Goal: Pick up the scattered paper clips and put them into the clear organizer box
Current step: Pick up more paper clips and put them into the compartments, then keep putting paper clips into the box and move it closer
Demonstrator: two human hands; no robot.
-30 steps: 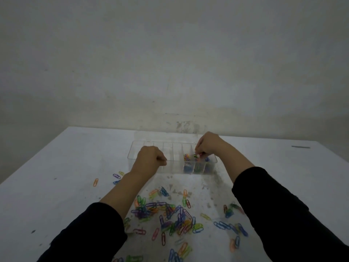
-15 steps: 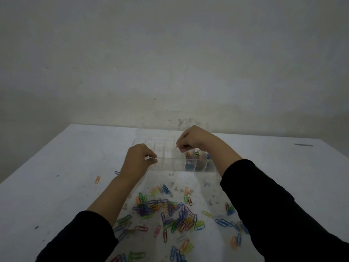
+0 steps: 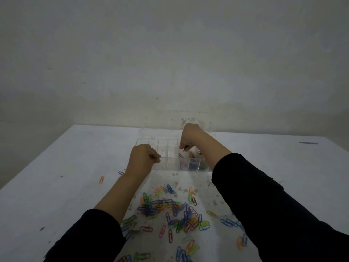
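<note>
The clear organizer box (image 3: 156, 142) stands at the table's far middle, and its right compartments hold coloured clips (image 3: 192, 155). My right hand (image 3: 189, 136) hovers over a middle compartment with its fingertips pinched on a small dark paper clip. A bluish clip (image 3: 181, 155) sits just beneath those fingers. My left hand (image 3: 141, 157) is a closed fist at the box's near left edge, and a thin sliver of a clip shows at the thumb. Several scattered paper clips (image 3: 179, 210) lie in a heap between my forearms.
The white table (image 3: 56, 186) is scuffed and ends at a bare wall behind the box. A lone orange clip (image 3: 101, 180) lies to the left. More clips (image 3: 229, 222) lie near my right sleeve. A dark mark (image 3: 308, 142) is at the far right.
My right hand has moved up and left from the box's right compartments to a middle one. My left fist has stayed by the box's near edge.
</note>
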